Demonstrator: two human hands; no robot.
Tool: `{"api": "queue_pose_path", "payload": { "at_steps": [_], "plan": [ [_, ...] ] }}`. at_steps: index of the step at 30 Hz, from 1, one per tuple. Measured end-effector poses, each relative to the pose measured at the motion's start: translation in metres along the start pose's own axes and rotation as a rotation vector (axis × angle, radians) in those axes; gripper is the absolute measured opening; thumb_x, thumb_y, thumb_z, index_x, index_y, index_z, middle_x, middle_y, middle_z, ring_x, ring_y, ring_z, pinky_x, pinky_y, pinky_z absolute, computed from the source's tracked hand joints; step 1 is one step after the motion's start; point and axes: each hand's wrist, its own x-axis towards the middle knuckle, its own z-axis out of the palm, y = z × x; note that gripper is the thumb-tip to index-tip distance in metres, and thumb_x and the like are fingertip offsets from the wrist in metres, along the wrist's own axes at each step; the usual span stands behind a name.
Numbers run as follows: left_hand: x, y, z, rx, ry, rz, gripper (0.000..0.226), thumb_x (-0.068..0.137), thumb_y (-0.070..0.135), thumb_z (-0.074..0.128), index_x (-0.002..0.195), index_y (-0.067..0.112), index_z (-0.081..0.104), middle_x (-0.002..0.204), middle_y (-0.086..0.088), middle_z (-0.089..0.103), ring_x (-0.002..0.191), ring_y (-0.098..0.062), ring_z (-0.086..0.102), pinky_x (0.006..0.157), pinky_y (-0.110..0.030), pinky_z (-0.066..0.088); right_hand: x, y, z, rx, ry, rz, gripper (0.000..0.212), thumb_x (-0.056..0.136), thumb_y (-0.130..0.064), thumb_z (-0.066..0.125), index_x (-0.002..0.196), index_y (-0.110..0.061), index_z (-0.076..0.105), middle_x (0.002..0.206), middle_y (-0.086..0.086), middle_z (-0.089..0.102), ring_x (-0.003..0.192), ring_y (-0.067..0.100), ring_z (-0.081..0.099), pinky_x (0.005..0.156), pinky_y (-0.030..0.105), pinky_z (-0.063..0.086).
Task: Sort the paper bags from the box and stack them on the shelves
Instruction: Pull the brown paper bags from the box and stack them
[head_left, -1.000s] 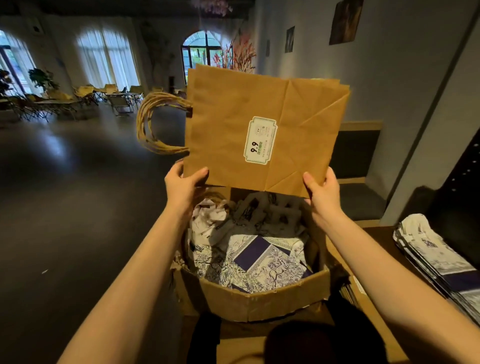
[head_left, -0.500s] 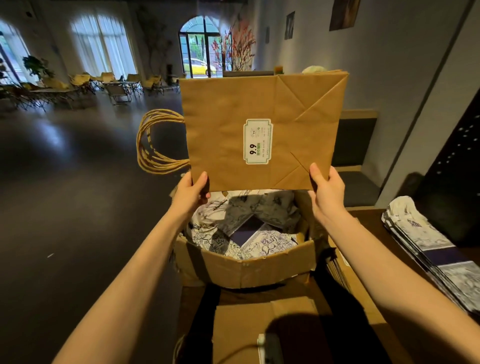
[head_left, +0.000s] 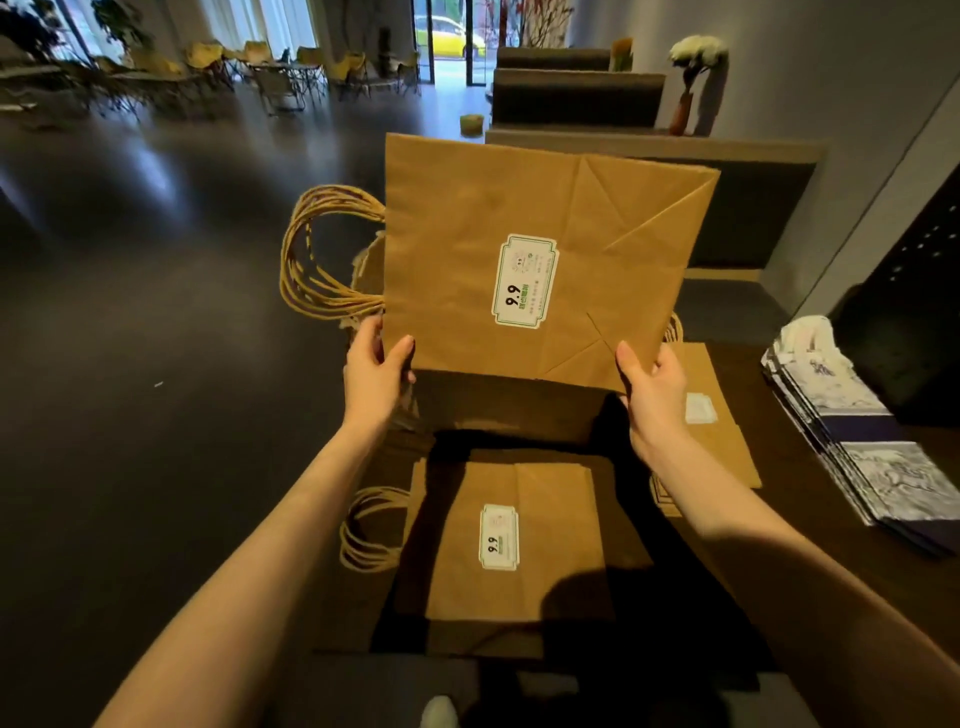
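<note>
Held bag: a flat brown paper bag (head_left: 519, 260) is being held upright in the air between the two hands, its white 9.9 label (head_left: 524, 280) facing the camera and its twisted cord handles (head_left: 322, 254) sticking out to the left
Left hand: the left hand (head_left: 374, 376) is pinching the bag's lower left corner, thumb lying on the front face and fingers going behind the paper
Right hand: the right hand (head_left: 654, 387) is gripping the lower right corner in the same manner, thumb in front; both hands are sitting at the bag's bottom edge, well apart
Stack below: another labelled brown bag (head_left: 509, 540) is lying flat directly beneath the held one, nearer the camera; a further brown bag (head_left: 722, 441) is lying just right of the right hand
Tabletop: a pile of white and blue patterned bags (head_left: 872, 447) is resting on the dark tabletop (head_left: 810, 467) at the far right
</note>
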Motion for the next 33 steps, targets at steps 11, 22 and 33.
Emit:
{"api": "queue_pose_path", "payload": {
  "at_steps": [11, 22, 33],
  "plan": [
    [-0.105, -0.063, -0.015, 0.065, 0.043, -0.330, 0.044, 0.091, 0.007, 0.057, 0.135, 0.011, 0.050, 0.083, 0.005, 0.066, 0.050, -0.011, 0.054, 0.067, -0.030, 0.055, -0.087, 0.078, -0.043, -0.081, 0.082, 0.163, 0.010, 0.094, -0.018, 0.057, 0.101, -0.024, 0.052, 0.113, 0.001, 0.059, 0.110, 0.019, 0.055, 0.102, 0.040, 0.044],
    [-0.158, -0.121, -0.028, 0.405, -0.009, -0.587, 0.039, 0.084, 0.021, 0.069, 0.122, 0.016, 0.062, 0.092, -0.002, 0.071, 0.072, -0.015, 0.067, 0.078, -0.036, 0.056, -0.124, 0.143, -0.059, -0.264, 0.168, 0.366, 0.033, 0.092, -0.012, 0.059, 0.120, 0.003, 0.051, 0.122, 0.020, 0.058, 0.110, 0.033, 0.055, 0.095, 0.040, 0.046],
    [-0.165, -0.159, -0.023, 0.589, -0.050, -0.727, 0.027, 0.079, 0.037, 0.072, 0.105, 0.030, 0.069, 0.100, -0.001, 0.071, 0.090, -0.024, 0.067, 0.085, -0.043, 0.054, -0.118, 0.171, -0.060, -0.445, 0.171, 0.531, 0.035, 0.096, -0.014, 0.051, 0.129, -0.001, 0.048, 0.129, 0.017, 0.055, 0.117, 0.032, 0.053, 0.091, 0.031, 0.042]
  ]
}}
